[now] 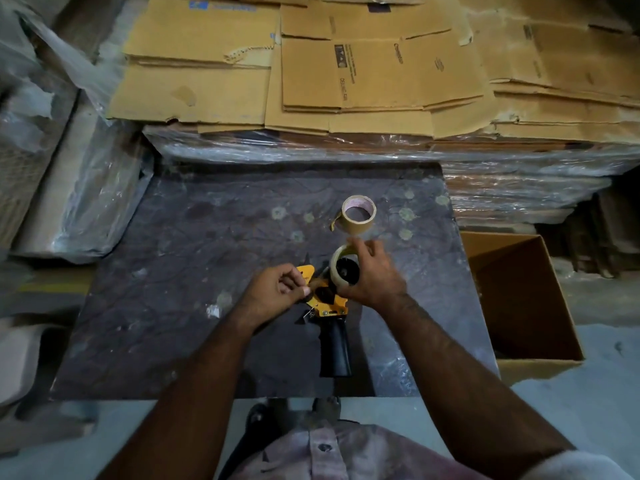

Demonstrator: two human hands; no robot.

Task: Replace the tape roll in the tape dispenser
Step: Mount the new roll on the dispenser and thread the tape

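Note:
A yellow tape dispenser (327, 304) with a black handle lies on the dark table (180, 289), handle pointing toward me. A pale tape roll (335, 268) sits on the dispenser's black hub. My right hand (372, 275) is wrapped around this roll from the right. My left hand (277, 289) pinches the yellow front end of the dispenser near the roller. A second roll (358, 213), brownish with a loose tab of tape, stands on the table just beyond my right hand.
An open cardboard box (519, 299) stands on the floor right of the table. Flattened cardboard sheets (346, 74) lie stacked on plastic-wrapped pallets behind the table. Wrapped bundles (79, 188) lean at the left.

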